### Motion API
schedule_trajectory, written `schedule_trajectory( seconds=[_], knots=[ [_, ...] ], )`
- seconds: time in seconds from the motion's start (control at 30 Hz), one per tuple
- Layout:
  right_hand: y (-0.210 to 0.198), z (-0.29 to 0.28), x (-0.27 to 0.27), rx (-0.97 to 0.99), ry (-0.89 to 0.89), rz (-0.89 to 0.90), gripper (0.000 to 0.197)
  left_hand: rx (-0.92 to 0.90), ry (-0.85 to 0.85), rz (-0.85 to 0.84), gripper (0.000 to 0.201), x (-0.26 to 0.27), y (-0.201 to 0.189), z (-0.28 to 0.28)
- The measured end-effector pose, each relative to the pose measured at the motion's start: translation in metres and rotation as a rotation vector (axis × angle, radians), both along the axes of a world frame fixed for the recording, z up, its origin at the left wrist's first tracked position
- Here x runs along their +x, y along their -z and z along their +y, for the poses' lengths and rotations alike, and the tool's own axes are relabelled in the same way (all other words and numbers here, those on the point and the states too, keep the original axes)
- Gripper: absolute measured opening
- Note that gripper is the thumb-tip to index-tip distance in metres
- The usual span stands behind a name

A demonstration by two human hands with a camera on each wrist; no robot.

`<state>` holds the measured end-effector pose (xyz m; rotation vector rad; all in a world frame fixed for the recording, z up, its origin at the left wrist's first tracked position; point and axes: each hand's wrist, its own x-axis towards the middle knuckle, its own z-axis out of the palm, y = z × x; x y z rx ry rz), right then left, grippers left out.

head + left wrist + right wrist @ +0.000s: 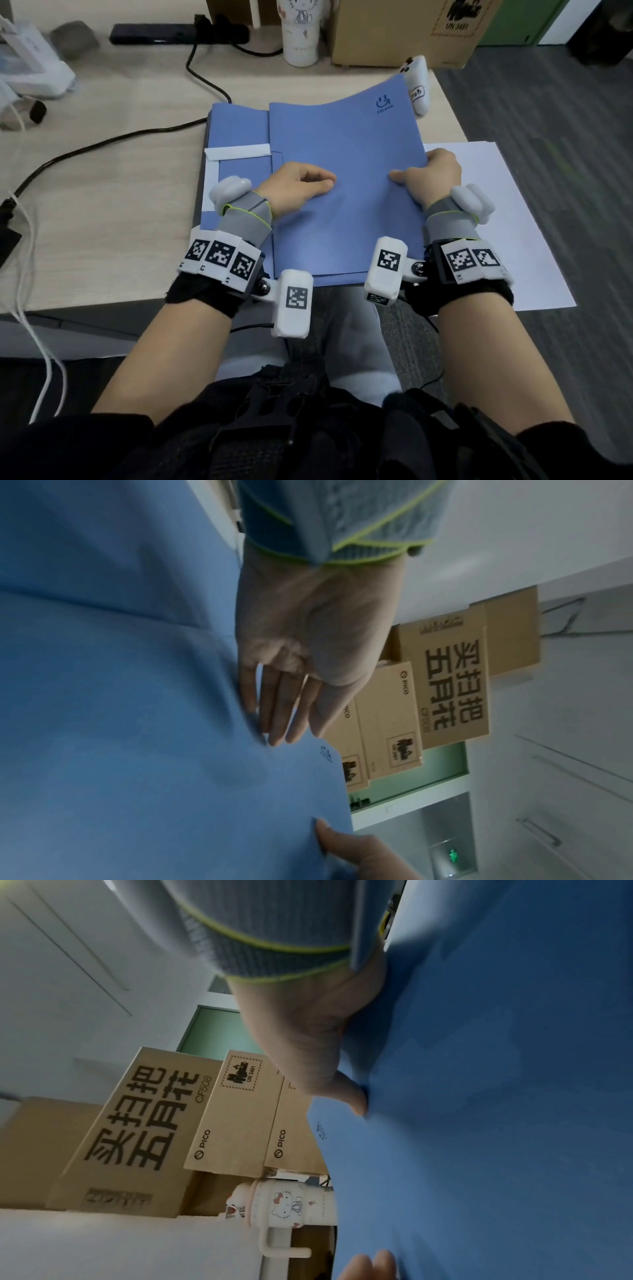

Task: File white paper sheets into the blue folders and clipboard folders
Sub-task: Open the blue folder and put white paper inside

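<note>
- Here the blue folder (346, 164) lies on the light wood worktop (102, 205), at its near right corner, stacked on at least one more blue folder (236, 126) that shows along its left side.
- White paper sheets (236, 152) poke out from the lower folder at the left, and a loose white sheet (507, 219) lies under the right edge, hanging past the worktop's corner.
- The left hand (294, 186) rests flat on the cover; in the left wrist view its fingers (277, 707) are straight and together, pressing down, gripping nothing.
- The right hand (435, 171) has its grip on the folder's right edge: thumb on top of the cover, fingers curled out of sight beneath, so it pinches the cover.
- The far right corner of the cover bows upward, near a white controller (418, 85) that stands behind it.
- To my eye the cover is thin card: light, bendy, smooth, so it flexes rather than lifts flat and could slide on the stack.
- The sensible hold is the open right edge, about midway along, with the other hand steadying the stack near the spine.
- The loose sheet is flimsier and likely creases if dragged; lifting it by an overhanging edge looks easiest.
- A Hello Kitty cup (301, 31) and cardboard boxes (404, 31) stand at the back, well apart.
</note>
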<state>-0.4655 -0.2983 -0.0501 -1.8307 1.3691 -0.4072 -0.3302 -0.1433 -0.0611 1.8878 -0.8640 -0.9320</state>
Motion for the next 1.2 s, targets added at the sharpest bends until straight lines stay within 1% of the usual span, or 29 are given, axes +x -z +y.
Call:
schedule_trajectory(
  seconds=[0.07, 0.17, 0.2, 0.23, 0.3, 0.33, 0.43, 0.5, 0.6, 0.67, 0.73, 0.8, 0.87, 0.9, 1.03, 1.13, 1.2],
  knots=[
    [-0.001, 0.002, 0.002, -0.007, 0.033, -0.066, 0.037, -0.053, -0.064, -0.046, 0.033, 0.008, -0.009, 0.002],
    [-0.005, 0.006, 0.002, 0.013, 0.073, -0.187, 0.044, -0.155, -0.274, -0.209, 0.034, 0.028, -0.020, 0.010],
    [-0.005, 0.008, 0.001, 0.032, 0.078, -0.231, 0.044, -0.146, -0.337, -0.275, 0.035, 0.036, -0.021, 0.012],
    [-0.006, 0.009, 0.000, 0.051, 0.079, -0.274, 0.041, -0.110, -0.389, -0.348, 0.037, 0.043, -0.022, 0.016],
    [-0.008, 0.012, -0.002, 0.087, 0.078, -0.354, 0.031, 0.026, -0.469, -0.474, 0.042, 0.056, -0.022, 0.022],
    [-0.009, 0.014, -0.002, 0.108, 0.077, -0.396, 0.029, 0.100, -0.491, -0.525, 0.042, 0.062, -0.023, 0.024],
    [-0.010, 0.017, -0.002, 0.163, 0.062, -0.495, 0.027, 0.303, -0.498, -0.664, 0.036, 0.069, -0.030, 0.028],
    [-0.011, 0.018, -0.001, 0.177, 0.057, -0.534, 0.028, 0.329, -0.512, -0.692, 0.035, 0.075, -0.032, 0.031],
    [-0.011, 0.018, -0.001, 0.161, 0.058, -0.540, 0.028, 0.246, -0.515, -0.684, 0.031, 0.085, -0.034, 0.036],
    [-0.012, 0.019, -0.001, 0.138, 0.056, -0.529, 0.028, 0.237, -0.507, -0.682, 0.031, 0.087, -0.037, 0.038],
    [-0.012, 0.020, -0.002, 0.120, 0.048, -0.517, 0.028, 0.235, -0.492, -0.642, 0.030, 0.090, -0.041, 0.039],
    [-0.011, 0.022, -0.004, 0.099, 0.030, -0.499, 0.029, 0.221, -0.489, -0.549, 0.030, 0.091, -0.043, 0.042],
    [-0.010, 0.025, -0.005, 0.084, 0.011, -0.481, 0.027, 0.189, -0.513, -0.418, 0.030, 0.093, -0.044, 0.043],
    [-0.010, 0.027, -0.005, 0.078, -0.003, -0.477, 0.026, 0.174, -0.535, -0.351, 0.027, 0.093, -0.045, 0.043],
    [-0.008, 0.030, -0.004, 0.067, -0.029, -0.495, 0.032, 0.091, -0.588, -0.153, 0.017, 0.087, -0.042, 0.040],
    [-0.007, 0.030, -0.002, 0.074, -0.022, -0.517, 0.028, 0.004, -0.601, -0.058, 0.031, 0.081, -0.035, 0.041],
    [-0.006, 0.030, -0.001, 0.080, -0.016, -0.534, 0.027, -0.040, -0.607, -0.020, 0.031, 0.080, -0.030, 0.038]
  ],
)
